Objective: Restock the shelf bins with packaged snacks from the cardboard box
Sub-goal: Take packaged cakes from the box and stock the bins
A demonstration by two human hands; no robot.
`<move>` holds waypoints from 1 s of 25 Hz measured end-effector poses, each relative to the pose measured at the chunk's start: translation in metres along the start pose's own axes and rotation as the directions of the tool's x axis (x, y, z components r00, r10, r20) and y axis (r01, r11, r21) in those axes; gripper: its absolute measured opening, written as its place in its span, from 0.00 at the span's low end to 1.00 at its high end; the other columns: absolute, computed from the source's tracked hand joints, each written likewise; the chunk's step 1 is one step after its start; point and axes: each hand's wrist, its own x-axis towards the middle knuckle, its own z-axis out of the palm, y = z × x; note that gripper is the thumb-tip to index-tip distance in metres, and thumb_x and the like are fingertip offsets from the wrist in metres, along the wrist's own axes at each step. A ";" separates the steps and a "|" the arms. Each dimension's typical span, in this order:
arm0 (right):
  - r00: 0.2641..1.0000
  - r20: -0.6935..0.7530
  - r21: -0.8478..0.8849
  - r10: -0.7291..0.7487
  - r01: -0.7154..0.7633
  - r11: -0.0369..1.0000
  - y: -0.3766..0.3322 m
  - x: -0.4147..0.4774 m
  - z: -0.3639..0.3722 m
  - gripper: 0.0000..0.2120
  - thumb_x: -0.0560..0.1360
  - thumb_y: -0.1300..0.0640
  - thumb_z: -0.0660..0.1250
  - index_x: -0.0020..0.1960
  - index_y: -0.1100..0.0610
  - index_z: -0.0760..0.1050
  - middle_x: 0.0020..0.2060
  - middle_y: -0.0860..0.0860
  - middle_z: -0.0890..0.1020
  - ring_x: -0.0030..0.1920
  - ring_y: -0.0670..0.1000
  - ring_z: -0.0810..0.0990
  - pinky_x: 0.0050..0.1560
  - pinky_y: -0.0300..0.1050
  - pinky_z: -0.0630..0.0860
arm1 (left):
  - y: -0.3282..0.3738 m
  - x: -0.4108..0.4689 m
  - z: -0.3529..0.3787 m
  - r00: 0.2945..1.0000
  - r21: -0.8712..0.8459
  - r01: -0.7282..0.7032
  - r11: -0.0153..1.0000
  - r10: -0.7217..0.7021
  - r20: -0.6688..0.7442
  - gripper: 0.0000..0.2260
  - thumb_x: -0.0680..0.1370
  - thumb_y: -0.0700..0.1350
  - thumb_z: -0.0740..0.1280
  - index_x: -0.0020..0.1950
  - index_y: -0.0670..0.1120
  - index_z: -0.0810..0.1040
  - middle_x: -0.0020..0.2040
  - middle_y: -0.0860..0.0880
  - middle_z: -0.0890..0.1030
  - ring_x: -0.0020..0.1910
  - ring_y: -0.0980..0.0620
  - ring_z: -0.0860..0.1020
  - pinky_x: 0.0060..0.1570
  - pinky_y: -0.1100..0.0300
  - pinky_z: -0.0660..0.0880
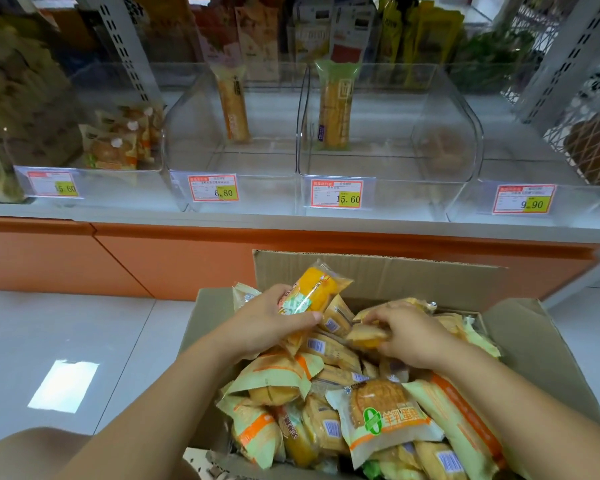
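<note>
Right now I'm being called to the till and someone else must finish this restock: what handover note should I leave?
Left hand grips a long yellow-orange plastic-wrapped snack over the pile.
Right hand pinches a small pale-yellow packet in the pile.
Brown cardboard box, before the shelf, is heaped with packets.
Clear plastic shelf bins: the 6.80 bin holds one tall orange packet, the middle 15.60 bin one green-topped packet.
Done: little, judging by the bins. Left: nearly the whole box.

Pale tiled floor [66, 323], orange shelf base [153, 258], bright light patch [63, 384]
</note>
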 end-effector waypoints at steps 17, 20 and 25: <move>0.976 0.153 0.984 -0.154 -0.165 -0.070 -0.005 -0.014 -0.015 0.28 0.66 0.58 0.77 0.64 0.58 0.75 0.56 0.64 0.81 0.52 0.61 0.82 0.51 0.55 0.80 | -0.002 0.000 -0.003 0.983 -0.301 0.025 0.953 0.030 0.179 0.23 0.70 0.47 0.78 0.61 0.55 0.75 0.54 0.50 0.84 0.51 0.52 0.84 0.52 0.55 0.81; 0.975 0.156 0.980 -0.160 -0.173 -0.098 -0.002 -0.012 -0.013 0.40 0.55 0.54 0.85 0.64 0.61 0.75 0.57 0.65 0.81 0.55 0.63 0.80 0.53 0.58 0.79 | 0.000 0.001 -0.001 0.981 -0.325 0.031 0.945 0.033 0.190 0.27 0.65 0.46 0.80 0.61 0.53 0.76 0.53 0.49 0.84 0.51 0.49 0.84 0.52 0.53 0.81; 0.981 0.164 0.981 -0.106 -0.174 -0.090 -0.001 -0.014 -0.014 0.42 0.57 0.63 0.81 0.68 0.57 0.69 0.57 0.64 0.81 0.59 0.66 0.79 0.48 0.56 0.81 | 0.002 0.005 -0.001 0.972 -0.333 0.024 0.943 0.056 0.230 0.35 0.63 0.39 0.81 0.67 0.54 0.72 0.57 0.47 0.83 0.54 0.48 0.83 0.55 0.50 0.80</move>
